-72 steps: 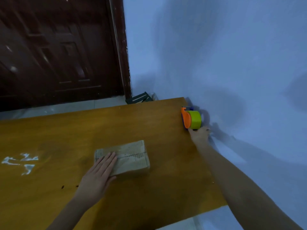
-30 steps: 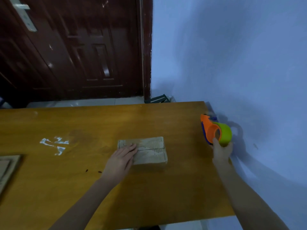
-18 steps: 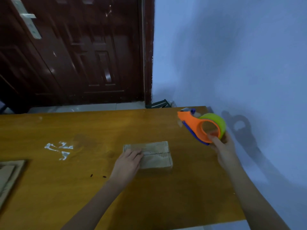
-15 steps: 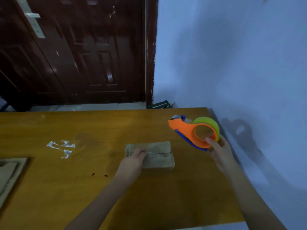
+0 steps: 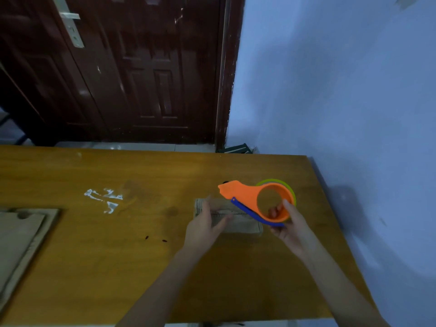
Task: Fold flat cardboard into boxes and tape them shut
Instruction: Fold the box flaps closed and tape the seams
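Head view: I see a small folded box (image 5: 238, 220) lying flat on the counter (image 5: 118, 267), right of centre and closer to the wall-side edge than to the left end.

Left hand (image 5: 204, 228) rests on the box's left part, fingers mostly straight and pressing the top flaps down, thumb out to the right along the flap seam. Nothing pinched that I can make out.

Right hand (image 5: 289, 228) grips the dispenser (image 5: 257, 201): fingers pass through the orange ring, thumb on the ring's outer right side. A green tape roll (image 5: 291, 188) sits behind the ring, only its upper rim showing. The dispenser is held above the box's right half, orange nose pointing left, blue blade strip along its lower edge. I cannot tell if the nose or blade touches the cardboard; it overlaps the box's top edge from this angle.

The two hands are apart, one at each end of the box.

Flat cardboard (image 5: 21, 246) lies stacked at the counter's left edge, partly cut off by the frame, well apart from the box. White smears (image 5: 103, 199) mark the counter left of the box, and a few dark specks (image 5: 155, 239) lie just left of the left wrist.

Beyond the counter: dark door (image 5: 141, 67) with a metal latch plate (image 5: 70, 22), and a pale wall (image 5: 342, 90) on the right.
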Tool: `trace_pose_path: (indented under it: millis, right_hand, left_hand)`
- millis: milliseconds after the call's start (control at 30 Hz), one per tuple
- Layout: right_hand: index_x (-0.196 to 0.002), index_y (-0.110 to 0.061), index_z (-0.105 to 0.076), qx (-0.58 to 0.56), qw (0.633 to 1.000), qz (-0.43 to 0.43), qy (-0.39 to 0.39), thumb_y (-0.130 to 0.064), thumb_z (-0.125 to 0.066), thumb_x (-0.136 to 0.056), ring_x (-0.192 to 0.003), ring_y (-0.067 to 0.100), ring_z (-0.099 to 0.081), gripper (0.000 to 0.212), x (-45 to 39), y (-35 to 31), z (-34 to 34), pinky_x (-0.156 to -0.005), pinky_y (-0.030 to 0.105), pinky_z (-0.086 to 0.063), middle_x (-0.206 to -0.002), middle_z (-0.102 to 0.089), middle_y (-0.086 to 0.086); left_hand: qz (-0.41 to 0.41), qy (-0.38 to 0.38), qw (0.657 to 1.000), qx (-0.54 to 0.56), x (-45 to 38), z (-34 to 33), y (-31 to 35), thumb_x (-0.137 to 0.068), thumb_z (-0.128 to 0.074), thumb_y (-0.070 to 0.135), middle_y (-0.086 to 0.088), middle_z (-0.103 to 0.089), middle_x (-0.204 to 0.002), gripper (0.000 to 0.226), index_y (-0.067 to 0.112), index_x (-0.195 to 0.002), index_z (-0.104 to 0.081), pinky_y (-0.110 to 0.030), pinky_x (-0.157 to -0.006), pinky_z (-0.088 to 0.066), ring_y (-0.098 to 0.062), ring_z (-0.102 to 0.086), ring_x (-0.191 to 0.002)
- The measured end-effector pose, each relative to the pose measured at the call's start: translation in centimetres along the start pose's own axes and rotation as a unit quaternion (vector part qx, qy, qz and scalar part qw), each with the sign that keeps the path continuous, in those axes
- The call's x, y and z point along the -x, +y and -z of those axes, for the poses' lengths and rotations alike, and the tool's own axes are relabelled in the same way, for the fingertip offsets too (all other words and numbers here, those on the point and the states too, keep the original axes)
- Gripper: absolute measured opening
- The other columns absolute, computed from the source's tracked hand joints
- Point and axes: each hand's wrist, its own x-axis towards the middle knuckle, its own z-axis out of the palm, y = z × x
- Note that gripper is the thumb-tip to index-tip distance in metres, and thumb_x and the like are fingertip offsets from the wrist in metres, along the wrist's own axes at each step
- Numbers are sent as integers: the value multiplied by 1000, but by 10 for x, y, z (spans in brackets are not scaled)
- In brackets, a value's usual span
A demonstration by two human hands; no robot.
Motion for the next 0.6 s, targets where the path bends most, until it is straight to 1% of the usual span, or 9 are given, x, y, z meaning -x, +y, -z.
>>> trace_pose_path:
  millis: [33, 100, 167, 200, 267, 367, 467, 533, 600]
  right_hand:
    - [-74, -14, -54, 9, 1000, 3, -5, -43, -70, -68, -52, 11, -58, 33, 4, -1, -1, -44, 22, -49, -68, -59, 3]
    - [-75, -13, -52, 30, 1000, 2, -10, -42, -65, -68, -50, 11, -57, 32, 7, 0, 0, -43, 22, -48, -68, -56, 4]
    - [-75, -14, -53, 41, 999, -3, -7, -48, -69, -66, -51, 12, -57, 39, 7, 0, 1, -43, 23, -48, -68, -56, 3]
    - [-74, -15, -53, 43, 999, -11, -5, -51, -71, -64, -51, 12, -56, 42, 7, -1, 0, -43, 23, -48, -67, -56, 3]
    - [-75, -16, -53, 48, 999, -22, -1, -49, -64, -69, -49, 11, -55, 36, 7, -1, 1, -43, 21, -47, -66, -56, 2]
    - [-78, -16, -53, 52, 998, -40, 20, -47, -59, -74, -47, 11, -52, 32, 5, -2, 1, -41, 20, -45, -61, -57, 0]
    - [-81, -14, -55, 40, 997, -58, 30, -48, -61, -73, -46, 11, -51, 36, 4, -4, -2, -40, 20, -45, -63, -56, 2]
    - [-79, -11, -56, 1, 998, -62, 13, -50, -73, -61, -44, 9, -49, 46, 2, -3, -3, -41, 20, -47, -66, -54, 4]
    - [-73, -7, -61, -50, 997, -52, -17, -43, -89, -44, -43, 8, -48, 54, -1, -3, -2, -46, 23, -52, -64, -51, 5]
  left_hand:
    - [-1, 5, 1000, 26, 1, 0, 1, -84, -45, 61, 8, -60, -108, 84, 19, -148, -10, -26, -55, -46, -12, -59, -76]
    - [-3, 30, 996, 88, 2, 0, 0, -82, -43, 61, 10, -62, -93, 91, 24, -150, 5, -22, -51, -44, -5, -58, -65]
    - [-14, 44, 991, 126, 2, -1, -2, -83, -40, 60, 13, -60, -82, 85, 33, -148, 8, -23, -47, -43, -3, -55, -56]
    - [-23, 44, 991, 127, 2, 0, -3, -85, -39, 58, 15, -59, -80, 79, 36, -148, 3, -24, -47, -43, -2, -55, -56]
    - [-38, 36, 994, 96, 1, 0, -6, -88, -37, 55, 18, -55, -74, 65, 37, -148, -17, -23, -48, -41, -2, -54, -58]
    - [-41, 33, 995, 81, 3, 1, -6, -87, -42, 56, 16, -50, -63, 55, 31, -136, -42, -16, -50, -34, 0, -52, -59]
    - [-25, 38, 994, 103, 1, 1, -8, -86, -51, 55, 22, -51, -63, 49, 32, -130, -47, -13, -51, -33, 3, -51, -59]
    - [-26, 42, 994, 99, 1, 1, -8, -86, -54, 53, 24, -52, -65, 47, 34, -128, -49, -12, -51, -33, 3, -52, -60]
    - [-22, 50, 994, 97, 2, 1, -7, -88, -54, 49, 19, -52, -64, 38, 36, -124, -51, -12, -50, -33, 4, -51, -58]
